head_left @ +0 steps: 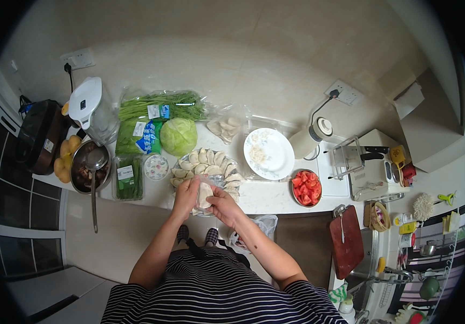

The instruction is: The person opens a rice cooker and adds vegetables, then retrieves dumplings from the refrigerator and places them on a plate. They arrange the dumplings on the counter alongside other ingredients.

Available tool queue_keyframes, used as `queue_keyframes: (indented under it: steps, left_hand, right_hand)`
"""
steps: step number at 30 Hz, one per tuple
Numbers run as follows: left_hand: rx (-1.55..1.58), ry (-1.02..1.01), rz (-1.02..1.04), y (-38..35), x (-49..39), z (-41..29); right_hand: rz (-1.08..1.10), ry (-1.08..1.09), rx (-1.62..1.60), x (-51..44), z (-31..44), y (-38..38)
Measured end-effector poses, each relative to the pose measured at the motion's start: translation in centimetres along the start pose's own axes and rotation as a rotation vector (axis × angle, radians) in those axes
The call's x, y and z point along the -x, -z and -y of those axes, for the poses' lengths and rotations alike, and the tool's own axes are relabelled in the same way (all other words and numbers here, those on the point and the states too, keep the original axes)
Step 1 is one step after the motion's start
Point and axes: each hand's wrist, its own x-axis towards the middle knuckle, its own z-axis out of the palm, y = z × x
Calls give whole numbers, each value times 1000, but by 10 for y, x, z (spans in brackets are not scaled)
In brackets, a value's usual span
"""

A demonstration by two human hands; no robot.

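Both hands are together over the counter's front edge, around a pale dumpling (205, 196). My left hand (186, 197) grips its left side, and what looks like thin see-through plastic shows around it. From the right, my right hand (223, 205) presses thumb and fingers on the same piece. Just beyond and partly behind my hands lies a round tray (216, 180) with folded dumplings (215, 158) set in rings around its rim. My hands hide the tray's near left part. A plastic bag of pale pieces (226, 126) lies farther back.
Left of the tray are a cabbage (179, 137), bagged greens (135, 133), a floral lid or dish (156, 167) and a metal bowl (79, 178) with a ladle (96, 160). Rightward stand a white plate (269, 154), a bowl of cut tomatoes (306, 187) and a knife rack (347, 156).
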Motion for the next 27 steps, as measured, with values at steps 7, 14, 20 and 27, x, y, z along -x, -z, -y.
queue_keyframes:
  steps: [7,14,20,27]
  left_hand:
    - [-29,-33,34,-8,12,-22]
    - [-65,-25,-75,-13,10,-15]
    - [337,254,-1,-14,17,-45]
    - [293,254,-51,-6,31,-54]
  right_hand:
    - [-137,317,855,0,8,6]
    - [-293,622,1448,25,19,-11]
    - [-450,997,1286,71,47,17]
    - [-1053,620,1501,49,58,216]
